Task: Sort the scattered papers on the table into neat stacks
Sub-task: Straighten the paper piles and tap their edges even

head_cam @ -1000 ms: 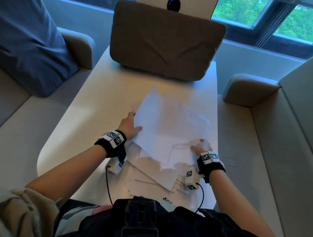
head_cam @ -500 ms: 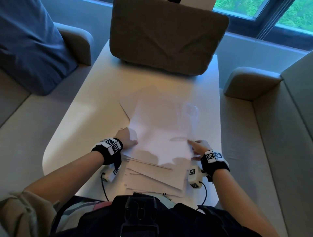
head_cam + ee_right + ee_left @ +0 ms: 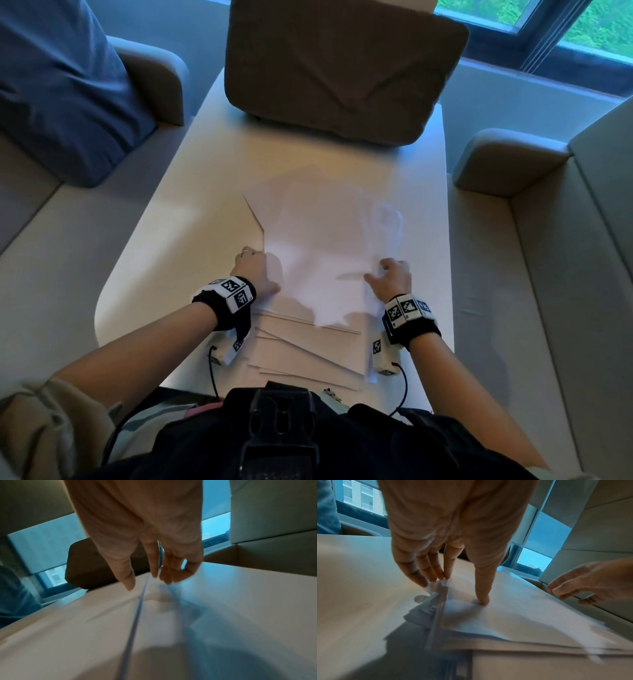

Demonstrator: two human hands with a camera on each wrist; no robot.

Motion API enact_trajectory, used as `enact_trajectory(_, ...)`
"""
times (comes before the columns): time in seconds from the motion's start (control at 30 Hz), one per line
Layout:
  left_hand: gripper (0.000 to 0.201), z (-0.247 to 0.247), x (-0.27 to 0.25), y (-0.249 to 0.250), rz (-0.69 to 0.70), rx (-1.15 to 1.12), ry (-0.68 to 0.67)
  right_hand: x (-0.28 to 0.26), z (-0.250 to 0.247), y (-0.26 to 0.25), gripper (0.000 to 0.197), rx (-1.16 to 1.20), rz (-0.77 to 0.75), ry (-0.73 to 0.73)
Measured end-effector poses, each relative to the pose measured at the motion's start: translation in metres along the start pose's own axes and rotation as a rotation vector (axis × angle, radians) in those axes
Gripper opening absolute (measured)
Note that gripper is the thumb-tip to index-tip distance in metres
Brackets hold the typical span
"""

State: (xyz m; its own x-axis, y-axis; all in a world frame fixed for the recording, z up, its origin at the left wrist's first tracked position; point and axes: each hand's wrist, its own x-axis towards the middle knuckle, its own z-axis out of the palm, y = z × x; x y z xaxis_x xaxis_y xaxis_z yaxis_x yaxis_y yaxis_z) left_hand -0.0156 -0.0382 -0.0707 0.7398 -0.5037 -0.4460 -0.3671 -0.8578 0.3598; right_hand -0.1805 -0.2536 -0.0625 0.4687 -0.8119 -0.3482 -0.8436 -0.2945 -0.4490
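A loose pile of white papers (image 3: 318, 253) lies fanned out on the near half of the white table (image 3: 191, 212). My left hand (image 3: 255, 270) is at the pile's left edge. In the left wrist view its thumb (image 3: 482, 597) presses on the top sheet, and its straight fingers (image 3: 435, 577) push against the sheet edges. My right hand (image 3: 390, 277) is at the pile's right edge with its fingers curled. In the right wrist view a raised paper edge (image 3: 137, 612) runs up between the thumb (image 3: 127, 582) and the curled fingers. More skewed sheets (image 3: 308, 356) stick out near my body.
A big brown cushion (image 3: 342, 68) stands across the table's far end. Beige sofas flank the table, with an armrest (image 3: 503, 161) on the right and a blue pillow (image 3: 61, 89) on the left. Bare tabletop shows to the left of the pile.
The sheets that were lifted and tilted a second ago now lie flat on the pile. Both hands have come nearer to me along the pile's two side edges.
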Motion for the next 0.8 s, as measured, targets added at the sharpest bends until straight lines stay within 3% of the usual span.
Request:
enact_trajectory(0.13, 0.074, 0.001, -0.007, 0.000, 0.001, -0.014, -0.001, 0.003, 0.011, -0.018, 0.065, 0.018, 0.116, -0.121)
enact_trajectory(0.27, 0.065, 0.004, -0.008, -0.001, 0.042, -0.147, -0.024, 0.006, 0.019, -0.028, 0.069, 0.118, 0.135, -0.170)
enact_trajectory(0.4, 0.046, 0.011, -0.015, 0.007, 0.138, -0.261, -0.145, 0.003, 0.032, -0.033, 0.035, 0.169, 0.144, -0.232)
enact_trajectory(0.47, 0.044, 0.012, -0.015, 0.008, 0.161, -0.264, -0.168, -0.003, 0.037, -0.040, 0.042, 0.162, 0.136, -0.257)
enact_trajectory(0.57, 0.043, 0.011, -0.013, 0.006, 0.189, -0.258, -0.205, -0.006, 0.041, -0.052, 0.075, 0.138, 0.114, -0.185)
enact_trajectory(0.67, 0.047, 0.013, -0.013, 0.003, 0.225, -0.230, -0.228, -0.005, 0.041, -0.063, 0.083, 0.159, 0.093, -0.128)
enact_trajectory(0.8, 0.052, 0.014, -0.011, 0.002, 0.299, -0.160, -0.240, -0.002, 0.048, -0.073, 0.083, 0.360, 0.116, -0.214)
